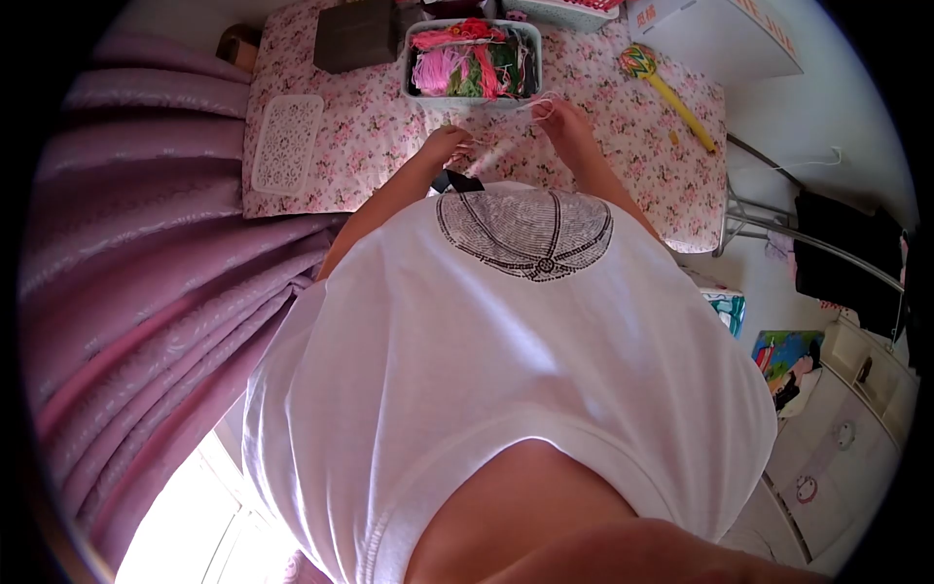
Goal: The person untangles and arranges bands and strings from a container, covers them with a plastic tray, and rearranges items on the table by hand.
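Observation:
Over the flowered tablecloth, my left hand (448,146) is closed, its fingertips together on what looks like fine pale thread. Farther right, my right hand (562,125) is also closed, with loops of thin white thread (547,100) standing out from its fingertips. Whether one strand runs between both hands is too fine to tell. Just beyond them sits a light grey basket (471,101) holding bundles of pink thread (438,72), red thread (470,31) and green thread. A black item (455,182) lies below my left hand, partly hidden by the white shirt.
On the table (375,146) are a white openwork tray (288,144), a dark box (354,39) and a yellow-handled stick with a colourful round head (638,62). A white carton (715,37) stands at back right. Purple curtains (156,243) hang left; a metal rack (769,222) stands right.

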Motion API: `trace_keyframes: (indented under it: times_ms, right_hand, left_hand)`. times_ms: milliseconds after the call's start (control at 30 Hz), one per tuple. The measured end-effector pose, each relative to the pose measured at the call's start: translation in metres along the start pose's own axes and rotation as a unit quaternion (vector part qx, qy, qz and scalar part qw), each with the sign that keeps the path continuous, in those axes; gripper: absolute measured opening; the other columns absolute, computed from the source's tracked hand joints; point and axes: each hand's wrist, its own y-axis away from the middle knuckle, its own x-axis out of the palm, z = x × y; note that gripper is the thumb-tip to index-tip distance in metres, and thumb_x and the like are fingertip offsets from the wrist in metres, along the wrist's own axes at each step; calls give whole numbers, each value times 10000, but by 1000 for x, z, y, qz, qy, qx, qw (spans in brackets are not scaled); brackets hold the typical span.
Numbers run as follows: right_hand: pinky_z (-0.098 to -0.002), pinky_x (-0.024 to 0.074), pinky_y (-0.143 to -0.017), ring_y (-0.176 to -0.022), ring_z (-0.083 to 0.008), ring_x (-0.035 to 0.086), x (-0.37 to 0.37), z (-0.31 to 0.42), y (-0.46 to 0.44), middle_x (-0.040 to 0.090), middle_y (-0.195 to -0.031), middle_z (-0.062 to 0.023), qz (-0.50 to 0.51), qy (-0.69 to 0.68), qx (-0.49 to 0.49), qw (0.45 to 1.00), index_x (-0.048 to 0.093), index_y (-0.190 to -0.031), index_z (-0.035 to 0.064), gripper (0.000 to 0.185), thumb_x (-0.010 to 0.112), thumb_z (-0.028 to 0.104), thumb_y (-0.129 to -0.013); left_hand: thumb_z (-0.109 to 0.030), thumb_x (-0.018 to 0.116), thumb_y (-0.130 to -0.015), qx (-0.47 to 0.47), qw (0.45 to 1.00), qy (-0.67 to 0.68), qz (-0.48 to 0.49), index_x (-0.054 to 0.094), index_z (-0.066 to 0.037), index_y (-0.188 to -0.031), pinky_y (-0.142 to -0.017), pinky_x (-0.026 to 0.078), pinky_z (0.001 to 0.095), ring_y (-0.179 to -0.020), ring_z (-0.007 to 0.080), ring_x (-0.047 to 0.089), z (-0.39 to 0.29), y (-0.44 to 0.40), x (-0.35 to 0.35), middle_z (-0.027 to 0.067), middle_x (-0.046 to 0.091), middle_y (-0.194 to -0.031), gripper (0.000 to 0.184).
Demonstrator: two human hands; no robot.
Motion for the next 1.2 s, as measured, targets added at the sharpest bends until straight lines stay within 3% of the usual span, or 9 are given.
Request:
trace_keyframes:
  times_ms: [100, 200, 333, 500, 700, 800, 900, 1000, 1200]
  right_hand:
    - [-276, 414, -743, -794, -164, 533, -47, -23, -20, 558, -821, -64, -100, 201, -5, 974, 548, -834, 30, 176, 473, 184, -792]
    - [-304, 430, -704, -834, -198, 547, -62, -17, -9, 571, -929, -90, -138, 519, -38, 843, 557, -947, 31, 278, 490, 239, -776]
    - [-335, 434, -708, -805, -249, 550, -70, 0, 10, 579, -880, -137, -187, 624, -117, 750, 562, -957, 38, 289, 505, 199, -723]
    - [-359, 440, -704, -782, -285, 548, -93, -9, 19, 570, -873, -163, -238, 773, -158, 566, 569, -934, 43, 283, 533, 196, -698]
    - [-360, 437, -701, -768, -276, 556, -109, -20, 20, 582, -827, -147, -154, 728, -70, 665, 578, -894, 45, 267, 567, 208, -683]
    - [-332, 439, -656, -732, -237, 565, -99, -17, 16, 589, -801, -152, -143, 721, -61, 675, 572, -881, 5, 274, 576, 210, -699]
    - [-264, 420, -586, -658, -141, 532, -92, -13, 9, 582, -748, -73, -79, 617, -63, 781, 571, -880, 5, 272, 601, 210, -704]
    - [-204, 377, -548, -616, -65, 466, -29, 15, 29, 538, -701, 6, -17, 443, 38, 896, 572, -889, 25, 254, 594, 221, -729]
    - [-201, 378, -561, -604, -63, 467, 24, 26, 41, 527, -685, 15, 146, 356, 10, 923, 575, -837, 29, 204, 562, 219, -765]
  left_hand:
    - [-165, 510, -764, -10, 1000, -10, -28, 523, -38, -882, -526, 399, 210, -643, 112, 528, 4, -4, -3, 36, 566, -812, 174]
    - [-163, 512, -759, -1, 998, -31, -57, 521, -30, -948, -519, 399, 213, -638, 115, 529, 5, -4, -9, 39, 571, -806, 232]
    - [-180, 504, -751, 13, 995, -55, -83, 507, -26, -1019, -525, 401, 225, -628, 116, 521, 5, -2, -18, 32, 558, -779, 309]
    - [-216, 504, -740, 18, 987, -129, -93, 497, -23, -1033, -529, 399, 241, -621, 121, 513, 14, -11, -25, 32, 537, -763, 351]
    - [-248, 521, -739, 26, 991, -99, -89, 504, -51, -973, -581, 397, 247, -671, 123, 512, 1, 4, -6, 26, 540, -815, 306]
    - [-253, 513, -748, 29, 992, -112, -58, 504, -65, -957, -627, 390, 254, -733, 125, 512, -8, 8, 0, 21, 545, -848, 282]
    - [-256, 498, -765, 37, 994, -100, -19, 505, -68, -970, -657, 385, 259, -771, 125, 511, -18, 14, 12, 22, 546, -886, 278]
    - [-221, 498, -764, 110, 987, -111, 25, 516, -36, -943, -607, 393, 232, -707, 118, 521, -43, 33, 36, 44, 548, -830, 258]
    - [-196, 524, -791, 226, 962, -80, 133, 527, -54, -928, -662, 402, 223, -731, 87, 511, -73, 58, 71, 6, 548, -832, 197]
